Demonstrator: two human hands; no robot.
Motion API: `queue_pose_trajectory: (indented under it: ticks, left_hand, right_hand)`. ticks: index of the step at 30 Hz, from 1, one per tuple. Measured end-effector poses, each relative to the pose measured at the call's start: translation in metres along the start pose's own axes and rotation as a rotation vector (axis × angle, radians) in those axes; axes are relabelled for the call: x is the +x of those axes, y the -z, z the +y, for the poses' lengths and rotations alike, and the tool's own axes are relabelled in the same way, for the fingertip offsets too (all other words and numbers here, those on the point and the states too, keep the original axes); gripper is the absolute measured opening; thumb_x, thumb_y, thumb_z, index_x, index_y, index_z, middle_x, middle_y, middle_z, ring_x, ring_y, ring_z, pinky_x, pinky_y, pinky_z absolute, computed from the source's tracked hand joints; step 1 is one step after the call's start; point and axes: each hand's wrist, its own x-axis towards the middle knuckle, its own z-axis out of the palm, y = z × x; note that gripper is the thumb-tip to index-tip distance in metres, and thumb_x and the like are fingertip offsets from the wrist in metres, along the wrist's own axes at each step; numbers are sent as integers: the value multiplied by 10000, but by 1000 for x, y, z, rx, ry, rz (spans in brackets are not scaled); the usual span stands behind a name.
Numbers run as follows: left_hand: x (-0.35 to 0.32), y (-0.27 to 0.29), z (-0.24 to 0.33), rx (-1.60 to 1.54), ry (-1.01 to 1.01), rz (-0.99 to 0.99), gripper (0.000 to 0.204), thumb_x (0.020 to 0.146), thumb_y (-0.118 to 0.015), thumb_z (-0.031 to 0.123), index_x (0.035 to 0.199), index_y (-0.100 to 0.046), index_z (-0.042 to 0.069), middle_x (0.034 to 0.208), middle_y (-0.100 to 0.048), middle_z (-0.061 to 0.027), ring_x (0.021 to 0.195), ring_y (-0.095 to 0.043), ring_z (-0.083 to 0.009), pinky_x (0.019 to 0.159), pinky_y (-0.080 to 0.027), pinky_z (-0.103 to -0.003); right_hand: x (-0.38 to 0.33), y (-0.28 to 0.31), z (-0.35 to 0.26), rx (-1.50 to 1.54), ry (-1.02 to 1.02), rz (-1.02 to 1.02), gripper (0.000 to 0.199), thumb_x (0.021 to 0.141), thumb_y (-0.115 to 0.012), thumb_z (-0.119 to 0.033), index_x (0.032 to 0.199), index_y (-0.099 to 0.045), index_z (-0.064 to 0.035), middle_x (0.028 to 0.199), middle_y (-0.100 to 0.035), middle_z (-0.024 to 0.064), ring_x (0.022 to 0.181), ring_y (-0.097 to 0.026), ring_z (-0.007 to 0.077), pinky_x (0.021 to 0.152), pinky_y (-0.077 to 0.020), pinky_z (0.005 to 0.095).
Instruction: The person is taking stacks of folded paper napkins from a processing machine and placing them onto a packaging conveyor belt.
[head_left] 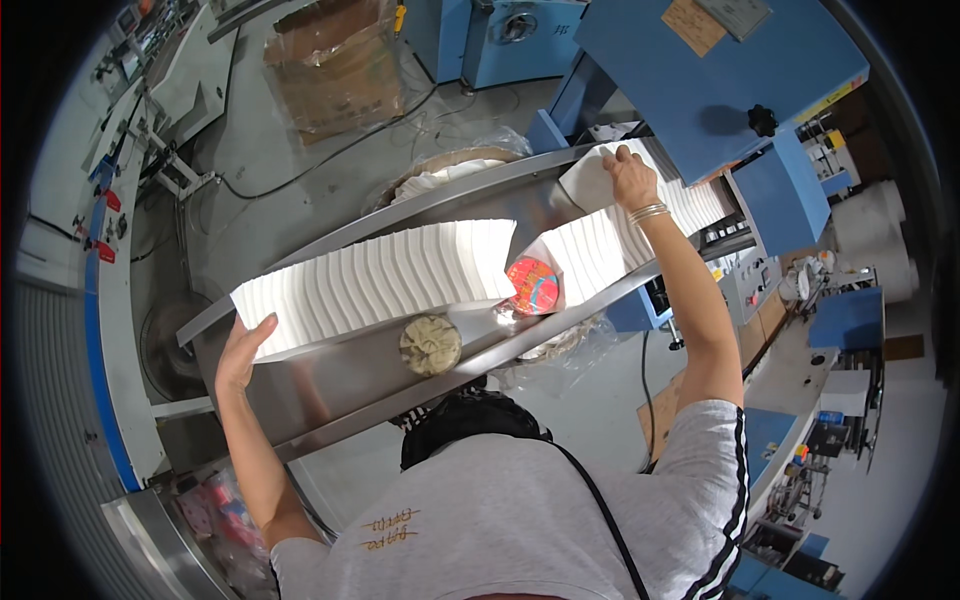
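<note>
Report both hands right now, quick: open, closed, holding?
Left hand: open, against the left end of the long white stack.
Right hand: fingers bent on white pieces beside the blue machine; grip cannot be told.

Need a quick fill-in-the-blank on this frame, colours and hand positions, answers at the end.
1. The left hand is at the ____ (left or right) end of the long white stack.
2. The right hand is ____ (nearer or farther) than the left hand in relation to the big machine.
3. That big machine is mainly ____ (colour).
4. The round patterned thing by the gap at the long stack's right end is mainly ____ (colour).

Missing words: left; nearer; blue; red.
</note>
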Motion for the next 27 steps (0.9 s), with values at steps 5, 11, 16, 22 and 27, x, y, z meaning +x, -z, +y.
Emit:
queue_pose_trajectory:
  ticks: [5, 11, 16, 22, 27]
  left_hand:
    - [5, 1, 0, 2, 7, -25, 857, 803, -725, 276, 1444, -235, -14, 1436, -377, -118, 1337, -330, -223, 1106, -208, -333]
    - [1, 3, -4, 10, -6, -38, 863, 804, -724, 290, 1446, -231, -11, 1449, -358, -118, 1350, -309, -221, 1111, -195, -333]
    - [2, 2, -3, 15, -7, -42, 881, 804, -724, 302, 1452, -215, -9, 1455, -345, -120, 1357, -297, -226, 1113, -188, -333]
    - [0, 1, -1, 26, -7, -49, 891, 804, -724, 319, 1453, -209, -10, 1458, -340, -125, 1361, -290, -232, 1113, -186, -330]
    - [6, 4, -2, 24, 5, -62, 891, 806, -723, 314, 1455, -205, -11, 1465, -329, -127, 1367, -281, -232, 1116, -179, -329]
  right_hand:
    - [-15, 9, -8, 58, -25, 143, 161, 810, -579, -84, 965, -616, -110, 1035, -559, 91, 948, -600, 261, 709, -550, 357]
    - [-109, 103, -124, 621, 426, 604, 99, 814, -661, -181, 829, -605, -101, 734, -572, 64, 681, -608, 225, 514, -483, 333]
    - [-189, 100, -213, 731, 525, 237, 525, 699, -721, -470, 1027, -574, -87, 843, -573, 72, 799, -590, 250, 669, -492, 354]
    - [-205, 88, -250, 729, 370, -11, 735, 637, -752, -513, 1182, -474, -104, 1006, -515, 137, 833, -567, 306, 663, -498, 395]
    - [-200, 80, -265, 860, 314, 104, 723, 608, -795, -405, 1192, -474, -125, 1077, -485, 135, 962, -532, 317, 692, -510, 409]
